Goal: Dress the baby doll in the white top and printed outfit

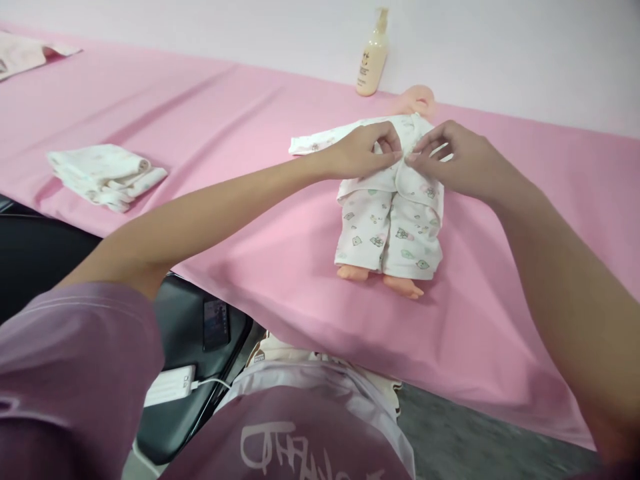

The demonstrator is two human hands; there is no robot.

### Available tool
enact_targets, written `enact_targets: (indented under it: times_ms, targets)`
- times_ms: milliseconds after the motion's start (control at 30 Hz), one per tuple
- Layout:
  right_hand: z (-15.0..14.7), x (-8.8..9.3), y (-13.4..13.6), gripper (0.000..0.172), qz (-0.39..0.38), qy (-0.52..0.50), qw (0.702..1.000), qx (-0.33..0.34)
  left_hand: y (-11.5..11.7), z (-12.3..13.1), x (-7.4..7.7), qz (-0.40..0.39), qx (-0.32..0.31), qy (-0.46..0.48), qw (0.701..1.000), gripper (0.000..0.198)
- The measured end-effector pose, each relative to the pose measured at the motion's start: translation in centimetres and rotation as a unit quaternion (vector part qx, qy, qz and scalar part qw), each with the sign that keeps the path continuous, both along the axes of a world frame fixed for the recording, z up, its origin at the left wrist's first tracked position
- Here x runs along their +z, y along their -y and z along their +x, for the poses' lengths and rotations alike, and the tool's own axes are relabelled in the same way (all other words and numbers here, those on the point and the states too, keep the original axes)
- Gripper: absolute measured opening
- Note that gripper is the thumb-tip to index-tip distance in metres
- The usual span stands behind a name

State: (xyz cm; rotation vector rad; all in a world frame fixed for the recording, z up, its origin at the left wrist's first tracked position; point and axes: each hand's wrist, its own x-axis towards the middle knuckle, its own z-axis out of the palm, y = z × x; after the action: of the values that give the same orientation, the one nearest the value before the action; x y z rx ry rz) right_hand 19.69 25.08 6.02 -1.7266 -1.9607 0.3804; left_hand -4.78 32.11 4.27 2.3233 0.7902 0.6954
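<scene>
A baby doll (353,273) lies on its back on the pink-covered table, its head toward the wall and its feet toward me. It wears white printed trousers (367,230) and a white printed jacket (383,180) with long sleeves. At the jacket's front opening, my left hand (373,148) pinches the cloth edge with thumb and fingers. Close beside it, my right hand (453,157) pinches the other side of the front. The fastening between the fingertips is too small to make out. Part of the doll's chest and one sleeve are hidden behind my hands.
A pump bottle (371,63) stands by the wall behind the doll. Folded white printed clothes (105,175) lie at the left, with another cloth (30,52) at the far left corner. Below the table edge, a black chair holds a phone (216,325) and a white power bank (170,385) with a cable.
</scene>
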Motion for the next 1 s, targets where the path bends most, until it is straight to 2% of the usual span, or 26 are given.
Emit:
enact_targets:
  times_ms: [167, 400, 500, 700, 900, 1000]
  targets:
    - [0.4, -1.4, -0.5, 0.044, 0.018, -0.004, 1.000, 0.007, 0.5, 0.2, 0.1, -0.043, 0.027, -0.024, 0.998, 0.035]
    - [-0.9, -1.2, -0.9, 0.046, -0.015, -0.104, 0.994, -0.041, -0.2, 1.2, 0.0, -0.068, 0.023, -0.023, 0.997, 0.033]
    - [-1.0, -1.5, -1.1, 0.043, -0.014, -0.170, 0.984, -0.049, -0.7, 1.5, -0.1, -0.083, 0.034, -0.015, 0.996, 0.031]
    - [-0.2, -2.9, -1.7, 0.032, 0.016, -0.278, 0.960, -0.016, -0.7, 2.4, 0.4, -0.188, 0.117, 0.025, 0.975, 0.029]
    - [0.3, -3.8, -2.2, 0.024, 0.028, -0.310, 0.950, -0.009, -1.0, 3.1, 0.1, -0.226, 0.117, 0.083, 0.964, 0.021]
    - [0.2, -4.0, -2.4, 0.022, 0.044, -0.305, 0.951, -0.007, -0.7, 3.1, 0.3, -0.270, 0.122, 0.094, 0.950, 0.022]
